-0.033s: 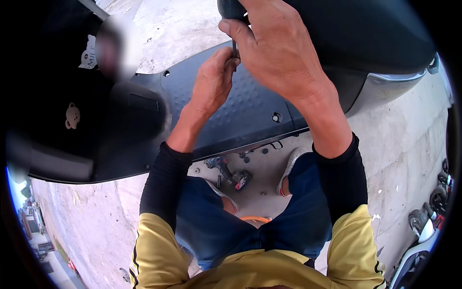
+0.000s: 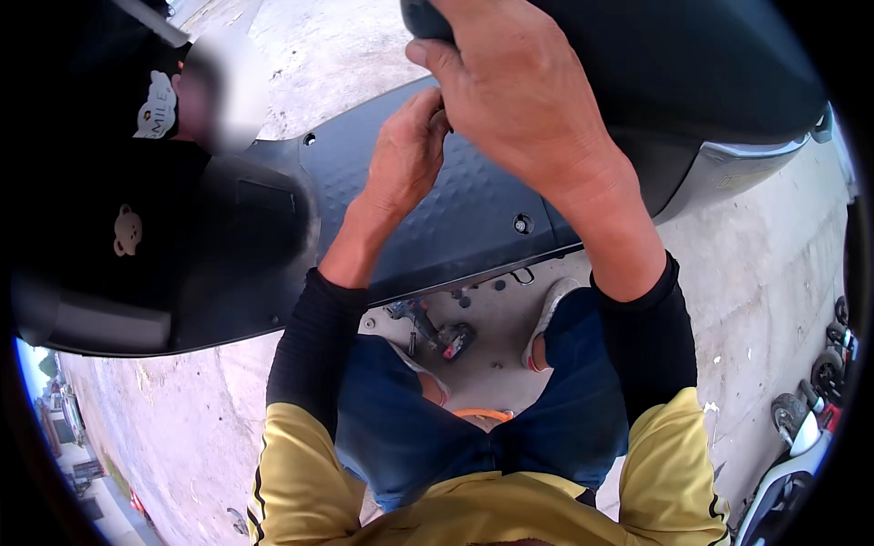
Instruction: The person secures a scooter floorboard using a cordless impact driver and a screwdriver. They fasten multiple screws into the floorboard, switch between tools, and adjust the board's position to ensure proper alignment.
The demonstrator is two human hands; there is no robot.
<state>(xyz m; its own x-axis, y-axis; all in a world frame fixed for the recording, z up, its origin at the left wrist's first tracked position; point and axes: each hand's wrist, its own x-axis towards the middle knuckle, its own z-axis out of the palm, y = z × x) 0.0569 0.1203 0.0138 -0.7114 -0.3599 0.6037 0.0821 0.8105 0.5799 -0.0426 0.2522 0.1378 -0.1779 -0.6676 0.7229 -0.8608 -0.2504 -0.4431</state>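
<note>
My right hand (image 2: 533, 100) is closed around the dark, thick handle of a screwdriver (image 2: 426, 20), whose top is cut off by the upper edge. Just below it, my left hand (image 2: 405, 150) pinches the lower end, its thumb and fingers pressed together. The thin shaft is mostly behind my fingers, and the tip is hidden. Both hands are over the dark, dimpled footboard (image 2: 428, 227) of a scooter. A round recess with a bolt (image 2: 522, 224) shows near the footboard's close edge, and a smaller hole (image 2: 309, 139) lies at its far left.
The scooter's dark seat (image 2: 701, 73) rises at the right, its front panel (image 2: 228, 264) at the left. Between my feet lie a cordless drill (image 2: 428, 328) and several small dark parts on concrete. Other wheeled vehicles (image 2: 810, 428) stand at far right.
My right hand has dropped and shifted slightly left with the screwdriver, so the shaft seen before is now covered. The front panel at the left sits a little lower in the picture.
</note>
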